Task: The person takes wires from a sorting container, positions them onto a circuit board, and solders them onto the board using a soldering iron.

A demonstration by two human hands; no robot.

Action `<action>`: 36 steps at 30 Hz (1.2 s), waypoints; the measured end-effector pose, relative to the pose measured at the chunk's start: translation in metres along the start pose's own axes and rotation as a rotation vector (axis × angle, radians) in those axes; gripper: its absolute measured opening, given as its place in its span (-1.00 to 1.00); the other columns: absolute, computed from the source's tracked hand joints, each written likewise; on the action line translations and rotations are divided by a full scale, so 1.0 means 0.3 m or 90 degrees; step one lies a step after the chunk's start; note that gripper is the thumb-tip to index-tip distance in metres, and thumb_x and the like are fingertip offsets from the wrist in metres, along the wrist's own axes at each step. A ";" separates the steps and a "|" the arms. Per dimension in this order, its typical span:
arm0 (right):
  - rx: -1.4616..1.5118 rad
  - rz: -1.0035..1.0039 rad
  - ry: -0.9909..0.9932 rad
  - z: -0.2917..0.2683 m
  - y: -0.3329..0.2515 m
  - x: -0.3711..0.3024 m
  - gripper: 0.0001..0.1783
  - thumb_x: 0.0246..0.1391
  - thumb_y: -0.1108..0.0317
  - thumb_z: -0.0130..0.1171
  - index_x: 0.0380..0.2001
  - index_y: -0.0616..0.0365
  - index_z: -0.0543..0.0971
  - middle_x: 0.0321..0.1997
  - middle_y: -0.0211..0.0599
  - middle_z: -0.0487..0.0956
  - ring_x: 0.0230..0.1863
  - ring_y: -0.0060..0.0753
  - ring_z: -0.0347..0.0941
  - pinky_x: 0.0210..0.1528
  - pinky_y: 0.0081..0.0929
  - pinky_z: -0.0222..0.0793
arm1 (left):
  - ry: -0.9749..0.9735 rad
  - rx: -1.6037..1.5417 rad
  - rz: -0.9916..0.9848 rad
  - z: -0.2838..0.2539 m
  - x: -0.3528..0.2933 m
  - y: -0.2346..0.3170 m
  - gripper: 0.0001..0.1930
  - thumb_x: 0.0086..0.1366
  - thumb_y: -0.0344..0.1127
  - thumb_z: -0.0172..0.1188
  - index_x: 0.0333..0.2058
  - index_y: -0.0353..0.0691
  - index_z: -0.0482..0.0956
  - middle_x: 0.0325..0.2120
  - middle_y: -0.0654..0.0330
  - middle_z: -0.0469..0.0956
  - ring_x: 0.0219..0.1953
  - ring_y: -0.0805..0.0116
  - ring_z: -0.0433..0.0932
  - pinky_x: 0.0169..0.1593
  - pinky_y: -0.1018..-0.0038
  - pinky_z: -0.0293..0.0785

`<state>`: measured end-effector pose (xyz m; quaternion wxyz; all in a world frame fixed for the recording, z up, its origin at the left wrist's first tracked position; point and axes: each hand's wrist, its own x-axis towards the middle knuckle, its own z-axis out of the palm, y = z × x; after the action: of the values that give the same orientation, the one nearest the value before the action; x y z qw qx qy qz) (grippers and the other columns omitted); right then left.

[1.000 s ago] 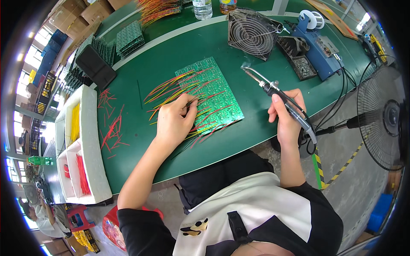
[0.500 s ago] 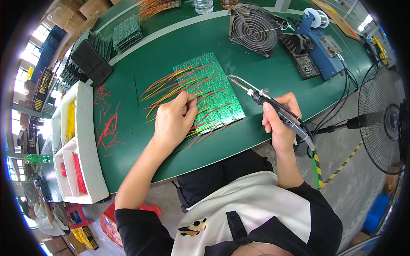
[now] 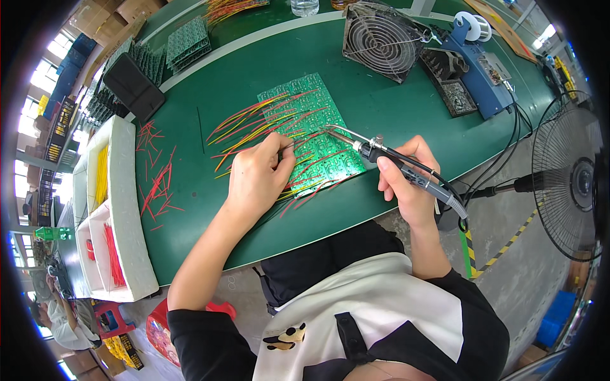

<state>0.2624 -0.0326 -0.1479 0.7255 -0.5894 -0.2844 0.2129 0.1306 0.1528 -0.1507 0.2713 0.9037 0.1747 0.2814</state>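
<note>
A green circuit board panel (image 3: 324, 105) lies on the table in front of me, with red and yellow wires (image 3: 238, 124) running across it and off its left side. My left hand (image 3: 262, 170) is over the board's left edge, fingers pinched on a red wire that reaches toward the iron's tip. A soldering iron (image 3: 397, 166) with a thin curved feed tube is in my right hand (image 3: 410, 178), held like a pen. Its tip is at the board's middle, by the red wire's end; whether they touch is too small to tell.
A white foam box (image 3: 130, 241) with yellow and red wires stands at left, loose red wires (image 3: 162, 184) beside it. A black phone-like device (image 3: 133, 89) leans on stacked boards. A square fan (image 3: 379, 44) and blue soldering station (image 3: 476, 76) stand far right. Cables hang by a large fan (image 3: 572, 174).
My right hand has brought the soldering iron left, its tip going from beside the board to over its middle. My left hand has stayed nearly in place, still pinched.
</note>
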 end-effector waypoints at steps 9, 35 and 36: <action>-0.017 0.004 -0.002 -0.001 0.001 -0.001 -0.75 -0.04 0.45 0.22 -0.50 0.17 0.31 -0.64 -0.38 0.47 -0.69 -0.74 0.34 -0.75 -0.77 0.15 | 0.000 0.012 0.001 0.000 0.000 0.001 -0.91 0.02 -0.49 0.17 -0.49 -0.28 0.44 -0.73 0.15 0.43 -0.75 0.38 0.38 -0.63 0.49 0.28; -0.010 -0.175 0.250 -0.102 0.033 0.052 -0.79 0.06 0.42 0.13 -0.39 0.19 0.29 -0.67 -0.29 0.44 -0.74 -0.67 0.28 -0.69 -0.75 0.16 | 0.179 0.316 0.207 -0.127 0.014 0.058 -0.81 -0.08 -0.33 0.20 -0.50 -0.21 0.39 -0.62 0.24 0.40 -0.70 0.29 0.41 -0.66 0.47 0.31; -0.047 -0.181 0.255 -0.096 0.029 0.045 -0.78 0.05 0.44 0.14 -0.37 0.20 0.28 -0.64 -0.30 0.45 -0.72 -0.68 0.29 -0.68 -0.74 0.19 | 0.163 0.272 0.229 -0.128 0.003 0.077 -0.83 -0.12 -0.37 0.19 -0.52 -0.20 0.39 -0.63 0.23 0.38 -0.71 0.30 0.40 -0.66 0.48 0.29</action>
<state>0.2918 -0.0432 -0.1584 0.7682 -0.6000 -0.2222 -0.0228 0.1120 0.1500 -0.1101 -0.0031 0.9139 0.0995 0.3936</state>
